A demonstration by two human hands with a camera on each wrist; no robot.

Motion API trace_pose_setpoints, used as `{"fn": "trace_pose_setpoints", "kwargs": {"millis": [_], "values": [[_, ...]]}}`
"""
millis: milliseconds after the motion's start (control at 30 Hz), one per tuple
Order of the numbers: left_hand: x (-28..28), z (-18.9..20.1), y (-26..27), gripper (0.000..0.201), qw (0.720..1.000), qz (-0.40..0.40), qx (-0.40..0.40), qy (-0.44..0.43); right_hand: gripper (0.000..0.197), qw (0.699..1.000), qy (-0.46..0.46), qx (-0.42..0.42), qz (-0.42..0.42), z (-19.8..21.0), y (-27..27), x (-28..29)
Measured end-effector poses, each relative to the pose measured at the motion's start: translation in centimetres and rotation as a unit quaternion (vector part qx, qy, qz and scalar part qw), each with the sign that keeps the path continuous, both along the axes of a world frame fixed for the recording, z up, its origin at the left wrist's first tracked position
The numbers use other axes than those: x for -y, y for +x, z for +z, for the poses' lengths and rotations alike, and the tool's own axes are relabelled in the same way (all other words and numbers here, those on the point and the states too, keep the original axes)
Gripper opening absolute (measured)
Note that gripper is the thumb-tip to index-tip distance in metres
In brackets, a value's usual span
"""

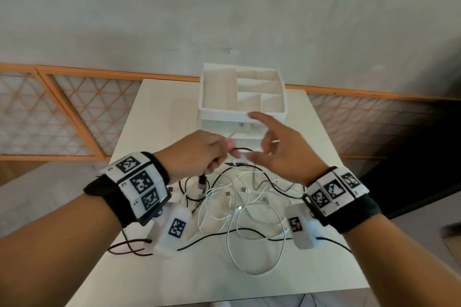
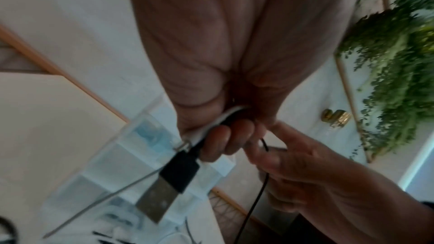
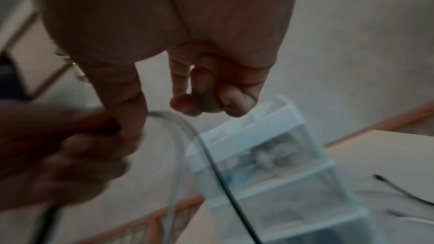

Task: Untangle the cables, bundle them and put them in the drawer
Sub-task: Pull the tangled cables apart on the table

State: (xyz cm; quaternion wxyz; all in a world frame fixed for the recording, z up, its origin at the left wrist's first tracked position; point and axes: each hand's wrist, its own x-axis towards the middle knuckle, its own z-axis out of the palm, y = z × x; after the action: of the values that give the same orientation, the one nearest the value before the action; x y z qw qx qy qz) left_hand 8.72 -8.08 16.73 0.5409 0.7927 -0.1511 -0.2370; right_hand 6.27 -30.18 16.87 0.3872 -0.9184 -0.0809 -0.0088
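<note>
Both hands raised over a tangle of cables in front of the drawer unit

The left hand (image 1: 197, 154) has its grip clamped on a black cable (image 2: 258, 196) and a white cable (image 2: 225, 118) together; in the left wrist view the fingers (image 2: 218, 140) curl round both, and the black cable's USB plug (image 2: 164, 190) sticks out below the fist. The right hand (image 1: 282, 154) sits just beside it with index finger and thumb spread apart and the other fingers loosely bent; its thumb (image 3: 126, 110) meets the left hand where the black cable arcs away, and whether it pinches the cable I cannot tell. Below the hands, the remaining black and white cables (image 1: 244, 202) lie tangled on the white bench (image 1: 149, 112). Behind them stands the white drawer unit (image 1: 242, 114), with open compartments on top.
</note>
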Motion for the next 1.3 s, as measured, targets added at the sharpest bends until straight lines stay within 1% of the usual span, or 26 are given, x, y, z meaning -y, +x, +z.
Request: {"fn": "trace_pose_setpoints", "kwargs": {"millis": [67,133,167,300,400,500,567,633,667,700,733,767,800,833,867,933,967,1000,1033,1067,1100,1133,1167,1200,1233,1300], "values": [[1.1,0.6,-0.4,0.038,0.999,-0.025,0.015,-0.015,0.052,0.996,-0.049,0.041,0.062,0.4,-0.3,-2.4],[1.0,0.6,-0.6,0.043,0.999,-0.032,0.020,-0.028,0.031,0.995,-0.068,0.047,0.061,0.6,0.0,-2.8],[0.7,0.6,-0.8,0.043,0.999,-0.038,0.022,-0.028,0.026,0.995,-0.064,0.036,0.063,0.5,0.2,-2.5],[-0.3,0.0,-1.4,0.032,0.995,-0.076,0.028,0.051,0.029,0.997,-0.041,0.003,0.061,0.3,0.2,-2.3],[-0.8,-0.5,-1.9,0.031,0.994,-0.059,0.026,0.092,0.015,0.999,-0.005,-0.004,0.051,0.5,0.1,-2.7],[-1.2,-0.4,-2.0,0.032,0.990,-0.051,0.079,0.108,0.016,0.996,0.004,-0.031,0.080,0.3,-0.1,-2.9],[-1.2,0.0,-2.0,0.039,0.989,-0.036,0.107,0.099,0.020,0.992,0.008,-0.078,0.101,-0.3,-0.4,-3.0],[-1.4,0.6,-1.9,0.042,0.986,-0.023,0.137,0.094,0.030,0.984,-0.050,-0.131,0.112,-1.0,0.0,-2.0],[-1.8,0.9,-1.8,0.042,0.985,-0.015,0.147,0.093,0.032,0.975,-0.115,-0.158,0.104,-1.5,0.5,-1.0],[-2.3,1.1,-1.6,0.042,0.984,-0.009,0.153,0.094,0.032,0.963,-0.182,-0.181,0.078,-2.0,1.2,0.6],[-3.0,1.0,-1.4,0.040,0.982,-0.005,0.160,0.099,0.031,0.953,-0.227,-0.199,0.026,-2.6,2.1,2.6],[-3.7,0.6,-1.2,0.037,0.979,-0.006,0.169,0.116,0.031,0.949,-0.235,-0.203,-0.049,-2.8,2.8,4.6],[-4.3,0.0,-1.1,0.032,0.973,-0.013,0.178,0.145,0.031,0.952,-0.203,-0.186,-0.132,-2.6,3.4,6.1],[-4.8,-0.8,-1.3,0.028,0.967,-0.024,0.181,0.178,0.032,0.955,-0.160,-0.137,-0.207,-2.4,3.9,7.3],[-4.9,-1.7,-1.5,0.027,0.962,-0.031,0.179,0.205,0.030,0.957,-0.126,-0.056,-0.256,-2.0,4.0,7.8],[-4.4,-3.4,-1.9,0.029,0.957,-0.032,0.166,0.236,0.023,0.944,-0.080,0.152,-0.281,-1.3,4.0,7.0],[-3.9,-4.3,-2.0,0.032,0.952,-0.030,0.168,0.252,0.022,0.936,-0.061,0.223,-0.264,-1.4,3.8,6.2],[-3.5,-4.9,-1.9,0.033,0.947,-0.023,0.172,0.270,0.023,0.935,-0.051,0.249,-0.246,-1.5,3.5,5.3],[-3.2,-5.5,-1.8,0.032,0.943,-0.014,0.170,0.285,0.029,0.945,-0.048,0.230,-0.229,-2.5,3.4,5.0],[-3.1,-5.9,-1.7,0.032,0.942,-0.005,0.162,0.295,0.037,0.960,-0.056,0.168,-0.217,-3.6,3.2,5.0],[-3.1,-6.4,-1.7,0.032,0.942,0.003,0.149,0.300,0.050,0.973,-0.072,0.079,-0.206,-5.0,2.8,5.1],[-3.2,-7.0,-1.7,0.033,0.944,0.016,0.133,0.302,0.066,0.977,-0.093,-0.017,-0.191,-6.5,2.1,5.3],[-3.3,-7.4,-1.8,0.033,0.948,0.040,0.109,0.296,0.078,0.974,-0.113,-0.086,-0.178,-7.9,1.2,5.3],[-3.4,-7.7,-1.9,0.031,0.952,0.073,0.082,0.287,0.084,0.971,-0.126,-0.116,-0.168,-9.2,0.3,5.0],[-3.4,-7.9,-2.1,0.028,0.953,0.108,0.058,0.277,0.082,0.971,-0.128,-0.119,-0.160,-10.3,-0.5,4.4],[-3.1,-8.0,-2.1,0.024,0.951,0.167,0.025,0.257,0.067,0.976,-0.112,-0.118,-0.142,-12.2,-1.7,2.6]]}}
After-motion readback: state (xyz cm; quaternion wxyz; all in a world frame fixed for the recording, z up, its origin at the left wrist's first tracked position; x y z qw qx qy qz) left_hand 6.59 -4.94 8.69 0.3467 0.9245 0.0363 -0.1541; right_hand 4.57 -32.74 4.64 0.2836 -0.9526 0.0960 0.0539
